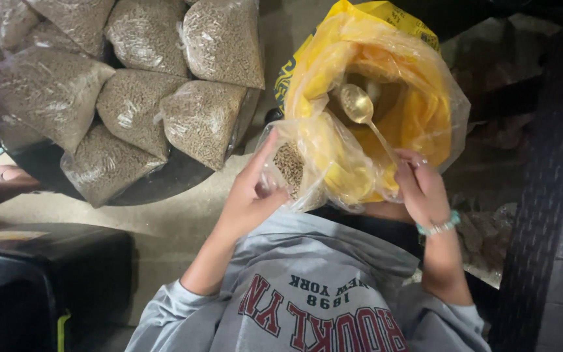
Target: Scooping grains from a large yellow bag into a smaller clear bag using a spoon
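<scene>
My left hand (pixel 250 194) holds open a small clear plastic bag (pixel 292 168) that has some brown pellets in its bottom. My right hand (pixel 421 189) grips the handle of a metal spoon (pixel 358 105), whose bowl is raised over the mouth of a large yellow sack (pixel 418 98) lined with clear plastic. The small bag rests against the sack's near left rim. A turquoise bracelet sits on my right wrist.
Several filled clear bags of brown pellets (pixel 131 98) are piled on a dark round tray (pixel 164 182) at the upper left. A black box (pixel 40 274) stands at the lower left. Someone's bare foot (pixel 9 173) shows at the left edge. A dark woven surface (pixel 542 195) runs along the right.
</scene>
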